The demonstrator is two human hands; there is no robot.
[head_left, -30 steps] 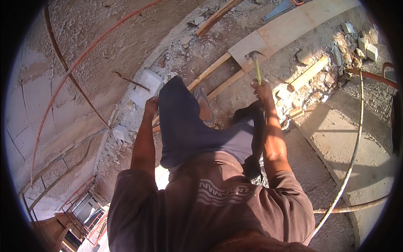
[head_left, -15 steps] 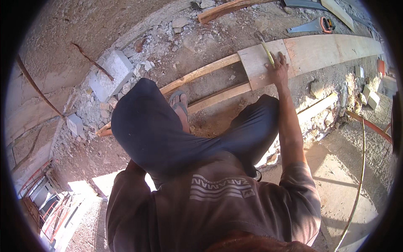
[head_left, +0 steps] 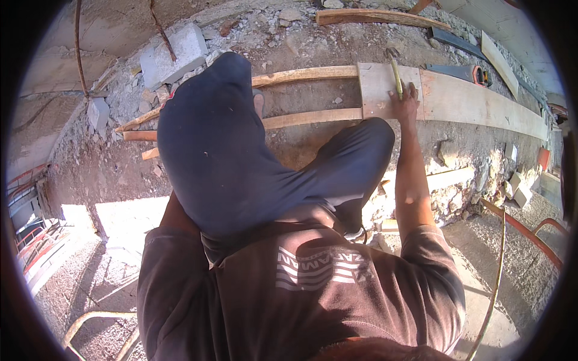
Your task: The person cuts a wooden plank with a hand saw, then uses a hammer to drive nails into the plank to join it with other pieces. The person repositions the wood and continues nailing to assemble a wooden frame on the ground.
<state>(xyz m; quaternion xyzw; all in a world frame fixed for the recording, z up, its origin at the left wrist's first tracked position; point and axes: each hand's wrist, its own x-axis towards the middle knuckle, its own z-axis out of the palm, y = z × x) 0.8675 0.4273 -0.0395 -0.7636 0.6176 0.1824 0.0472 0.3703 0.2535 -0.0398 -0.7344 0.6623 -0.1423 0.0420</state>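
Observation:
My right hand (head_left: 407,103) lies on a pale plywood panel (head_left: 374,90), fingers spread. A hammer (head_left: 396,72) with a yellow-green handle rests on the same panel, its head beyond the far edge. The handle's near end lies beside my thumb and index finger; whether they touch it I cannot tell. Two long wooden strips (head_left: 313,118) run leftward from the panel, and a longer plywood piece (head_left: 475,96) adjoins it on the right. My left arm goes down behind my bent left leg, which hides the hand.
A handsaw (head_left: 454,72) lies beyond the long plywood, near a dark metal bar (head_left: 459,43) and a narrow board (head_left: 498,63). At the far left stands a white block (head_left: 174,55) amid rubble. A wooden plank (head_left: 379,18) lies at the back. Broken masonry (head_left: 460,192) is on the right.
The whole view has shifted and turned, so the panel now lies straighter across. My left leg appears farther forward, covering most of the sandalled foot. My right hand stays on the panel beside the hammer.

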